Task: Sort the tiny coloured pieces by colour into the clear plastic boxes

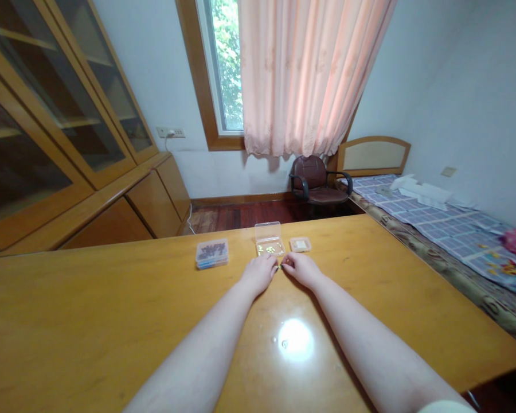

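My left hand [260,274] and my right hand [301,267] meet over the table with their fingers pinched close together. Between the fingertips is a tiny dark-and-yellow piece [278,268], too small to name, and both hands seem to grip it. Just beyond my left hand stands a clear plastic box [268,232] with its lid raised and small yellow pieces [270,250] inside. A smaller clear box [300,245], lid down, lies past my right hand; its pale contents are unclear. To the left, another clear box [212,254] contains dark pieces and something blue.
The glossy wooden table [90,321] reflects a bright light spot. Beyond its far edge stands a maroon armchair [316,180] under a pink curtain [305,74]. On the right is a bed [434,229] with cloths on it; a glass-door cabinet [55,126] lines the left wall.
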The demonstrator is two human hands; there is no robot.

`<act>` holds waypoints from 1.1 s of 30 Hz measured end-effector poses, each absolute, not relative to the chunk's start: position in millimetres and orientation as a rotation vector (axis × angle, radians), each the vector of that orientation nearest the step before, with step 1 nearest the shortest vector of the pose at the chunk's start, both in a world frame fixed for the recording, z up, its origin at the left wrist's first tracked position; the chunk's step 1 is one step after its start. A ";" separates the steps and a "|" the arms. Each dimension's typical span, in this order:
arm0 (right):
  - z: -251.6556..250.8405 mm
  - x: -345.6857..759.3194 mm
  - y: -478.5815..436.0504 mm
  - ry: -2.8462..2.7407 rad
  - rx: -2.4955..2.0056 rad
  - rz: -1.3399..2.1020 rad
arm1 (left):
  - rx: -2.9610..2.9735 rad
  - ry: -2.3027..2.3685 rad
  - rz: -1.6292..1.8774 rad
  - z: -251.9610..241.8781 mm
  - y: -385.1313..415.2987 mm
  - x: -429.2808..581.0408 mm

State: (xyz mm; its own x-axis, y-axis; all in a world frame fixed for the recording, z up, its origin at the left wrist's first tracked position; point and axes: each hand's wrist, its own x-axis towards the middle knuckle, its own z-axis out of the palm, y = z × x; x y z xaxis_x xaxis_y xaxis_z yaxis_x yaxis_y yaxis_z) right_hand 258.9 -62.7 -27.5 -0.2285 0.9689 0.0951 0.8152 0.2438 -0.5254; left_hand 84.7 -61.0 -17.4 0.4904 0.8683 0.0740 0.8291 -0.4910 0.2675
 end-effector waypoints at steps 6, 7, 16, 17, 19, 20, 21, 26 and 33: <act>-32.5 258.0 -60.1 -2.030 -1.532 0.539 | 2.503 1.428 0.356 -22.1 -59.0 86.2; -34.6 256.9 -58.5 -1.994 -1.521 0.536 | 2.487 1.427 0.366 -22.8 -58.5 86.4; -47.2 247.5 -42.6 -1.745 -1.562 0.458 | 2.445 1.384 0.436 -27.8 -54.7 85.4; -47.0 247.8 -41.8 -1.737 -1.575 0.472 | 2.447 1.369 0.449 -27.7 -54.5 85.4; -46.5 248.8 -40.2 -1.716 -1.600 0.497 | 2.439 1.343 0.471 -26.9 -54.2 85.7; -46.5 249.4 -39.3 -1.707 -1.609 0.505 | 2.431 1.334 0.482 -26.2 -54.0 85.8; -46.8 249.9 -38.3 -1.700 -1.613 0.509 | 2.419 1.330 0.496 -25.6 -53.8 85.8; -51.7 251.1 -31.9 -1.658 -1.592 0.554 | 2.368 1.319 0.611 -25.2 -51.5 84.5; -53.2 252.3 -29.9 -1.572 -1.533 0.661 | 2.217 1.456 0.799 -25.4 -47.8 82.1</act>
